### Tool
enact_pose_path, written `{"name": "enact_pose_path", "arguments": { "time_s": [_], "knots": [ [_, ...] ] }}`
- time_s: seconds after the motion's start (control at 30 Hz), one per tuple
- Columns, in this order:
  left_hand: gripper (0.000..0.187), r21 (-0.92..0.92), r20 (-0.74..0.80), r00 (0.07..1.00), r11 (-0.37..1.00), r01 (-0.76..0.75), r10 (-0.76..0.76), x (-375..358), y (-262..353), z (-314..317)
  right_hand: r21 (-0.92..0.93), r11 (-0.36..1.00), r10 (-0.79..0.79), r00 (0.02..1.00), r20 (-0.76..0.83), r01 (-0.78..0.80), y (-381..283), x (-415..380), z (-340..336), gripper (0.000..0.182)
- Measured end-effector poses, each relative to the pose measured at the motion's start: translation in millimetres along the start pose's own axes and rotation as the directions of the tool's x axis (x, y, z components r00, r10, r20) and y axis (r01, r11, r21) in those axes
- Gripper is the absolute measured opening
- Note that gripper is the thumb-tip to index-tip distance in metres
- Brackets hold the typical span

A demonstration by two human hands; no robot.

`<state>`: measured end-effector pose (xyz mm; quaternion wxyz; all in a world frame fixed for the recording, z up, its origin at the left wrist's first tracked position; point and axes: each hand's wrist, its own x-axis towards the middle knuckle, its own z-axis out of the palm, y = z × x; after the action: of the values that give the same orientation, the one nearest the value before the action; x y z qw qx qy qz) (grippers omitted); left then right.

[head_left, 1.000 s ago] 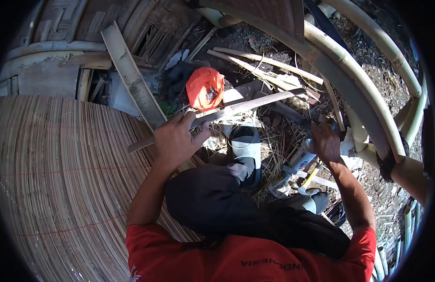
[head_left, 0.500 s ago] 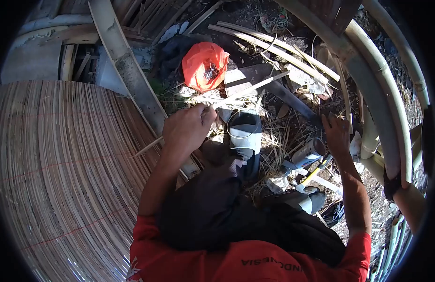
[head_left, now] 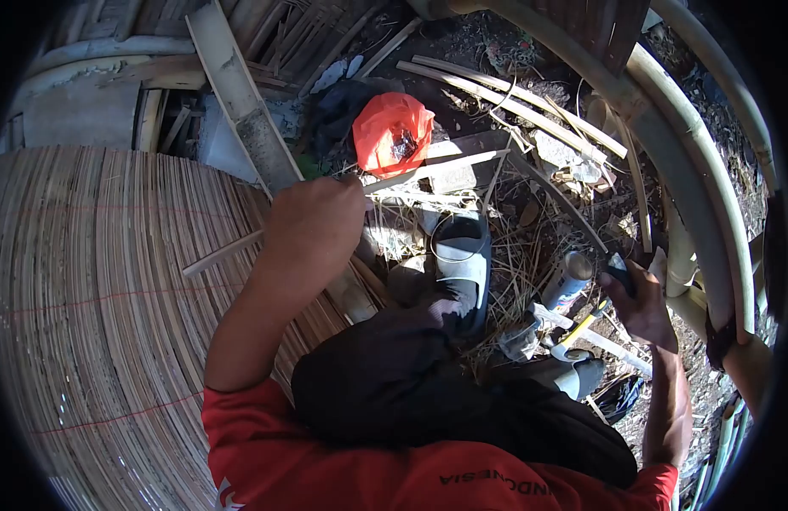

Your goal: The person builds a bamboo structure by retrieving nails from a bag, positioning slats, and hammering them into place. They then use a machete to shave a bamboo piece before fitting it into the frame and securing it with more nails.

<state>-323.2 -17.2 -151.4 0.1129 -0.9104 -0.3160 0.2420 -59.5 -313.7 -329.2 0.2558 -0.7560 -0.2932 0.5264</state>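
Observation:
My left hand is closed around a bamboo strip, which slants across in front of me. Its lower end sticks out behind the wrist, over the slatted bamboo mat; its far end reaches close to the machete tip. In my right hand is the dark handle of a machete. The long blade points away to the upper left and appears narrow, almost edge-on. Below the strip stands my booted foot, among shavings.
An orange-red plastic bag sits beyond the strip. The rolled bamboo mat fills the left side. Near my right hand lie a can and a yellow-handled tool. Split bamboo lengths lie ahead; thick poles curve along the right.
My right hand has drawn back toward me with the machete, and its blade has turned edge-on. My left hand and the strip have shifted slightly left and closer to me.

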Motion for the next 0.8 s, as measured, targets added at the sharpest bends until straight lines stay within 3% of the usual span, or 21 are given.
{"name": "enact_pose_path", "arguments": {
  "time_s": [0.03, 0.1, 0.13, 0.17, 0.2, 0.23, 0.27, 0.33, 0.37, 0.4, 0.53, 0.6, 0.63, 0.67, 0.7, 0.73, 0.77, 0.8],
  "knots": [
    [0.022, 0.042, 0.020, 1.000, 0.999, -0.012, 0.011, 2.9, 3.9, -9.3, 0.005, 1.000, -0.002, 1.000, -0.002, 0.002, 0.9, -5.6, 4.5, 0.039],
    [0.021, 0.085, 0.042, 0.999, 0.996, -0.035, 0.032, 8.5, 9.1, -21.8, 0.089, 0.960, -0.255, 0.959, -0.122, 0.266, 1.6, -19.2, 15.3, 0.041],
    [0.021, 0.109, 0.044, 0.999, 0.994, -0.026, 0.022, 13.0, 11.7, -26.3, 0.163, 0.945, -0.277, 0.959, -0.068, 0.284, -14.4, -18.3, 19.5, 0.048],
    [0.022, 0.131, 0.040, 0.999, 0.991, -0.020, 0.015, 16.5, 16.0, -29.5, 0.146, 0.869, -0.443, 0.875, -0.194, 0.472, -24.2, -12.7, 33.3, 0.067],
    [0.022, 0.129, 0.031, 0.999, 0.991, -0.037, 0.033, 17.8, 20.8, -32.0, 0.109, 0.937, -0.321, 0.940, -0.113, 0.333, -54.8, -15.9, 29.5, 0.086],
    [0.017, 0.159, 0.004, 0.999, 0.986, -0.051, 0.051, 18.3, 25.0, -35.2, 0.102, 0.791, -0.572, 0.788, -0.226, 0.603, -60.4, 0.3, 43.5, 0.091],
    [0.015, 0.194, -0.016, 0.997, 0.979, -0.065, 0.069, 17.7, 29.0, -38.5, 0.117, 0.746, -0.621, 0.748, -0.235, 0.656, -75.7, 21.4, 53.4, 0.084],
    [0.018, 0.219, -0.003, 0.998, 0.974, -0.057, 0.059, 17.4, 37.5, -38.5, -0.145, 0.533, -0.805, 0.446, -0.391, 0.834, -98.9, 74.4, 88.7, 0.060],
    [0.022, 0.233, 0.015, 0.999, 0.972, -0.033, 0.031, 17.8, 40.9, -39.9, -0.161, 0.601, -0.768, 0.511, -0.386, 0.783, -118.5, 82.5, 95.4, 0.049],
    [0.022, 0.240, 0.011, 0.999, 0.970, -0.035, 0.034, 17.6, 44.7, -43.1, -0.175, 0.617, -0.755, 0.516, -0.404, 0.767, -135.2, 87.2, 100.3, 0.040],
    [0.024, 0.263, 0.085, 0.996, 0.965, -0.015, -0.008, 19.7, 66.0, -55.4, -0.175, 0.493, -0.822, 0.389, -0.416, 0.853, -167.6, 110.0, 116.9, 0.020],
    [0.026, 0.264, 0.135, 0.990, 0.965, 0.004, -0.041, 12.1, 67.7, -69.0, -0.194, 0.493, -0.814, 0.371, -0.446, 0.848, -168.7, 115.8, 125.6, 0.019],
    [0.031, 0.237, -0.123, 0.987, 0.969, -0.073, 0.104, -1.5, 64.0, -77.2, -0.219, 0.502, -0.803, 0.358, -0.476, 0.837, -167.1, 120.0, 128.7, 0.018],
    [0.035, 0.229, -0.372, 0.896, 0.959, -0.165, 0.243, -13.5, 59.9, -84.8, -0.239, 0.531, -0.786, 0.367, -0.498, 0.813, -166.7, 121.2, 131.6, 0.016],
    [0.040, 0.164, -0.611, 0.770, 0.981, -0.102, 0.182, -26.5, 54.7, -92.5, -0.232, 0.544, -0.777, 0.379, -0.503, 0.806, -164.7, 121.8, 132.2, 0.016],
    [0.045, 0.079, -0.801, 0.592, 0.996, -0.047, 0.092, -41.4, 45.7, -98.2, -0.160, 0.569, -0.771, 0.454, -0.447, 0.807, -164.3, 121.3, 133.4, 0.012],
    [0.052, -0.137, -0.934, 0.342, 0.987, -0.088, -0.099, -53.2, 26.2, -89.6, -0.098, 0.586, -0.767, 0.511, -0.388, 0.805, -166.8, 121.7, 130.8, 0.007],
    [0.059, -0.318, -0.948, 0.072, 0.929, -0.191, -0.310, -57.6, 9.5, -75.4, -0.098, 0.596, -0.758, 0.517, -0.398, 0.797, -169.1, 115.2, 128.0, 0.007]
  ]
}}
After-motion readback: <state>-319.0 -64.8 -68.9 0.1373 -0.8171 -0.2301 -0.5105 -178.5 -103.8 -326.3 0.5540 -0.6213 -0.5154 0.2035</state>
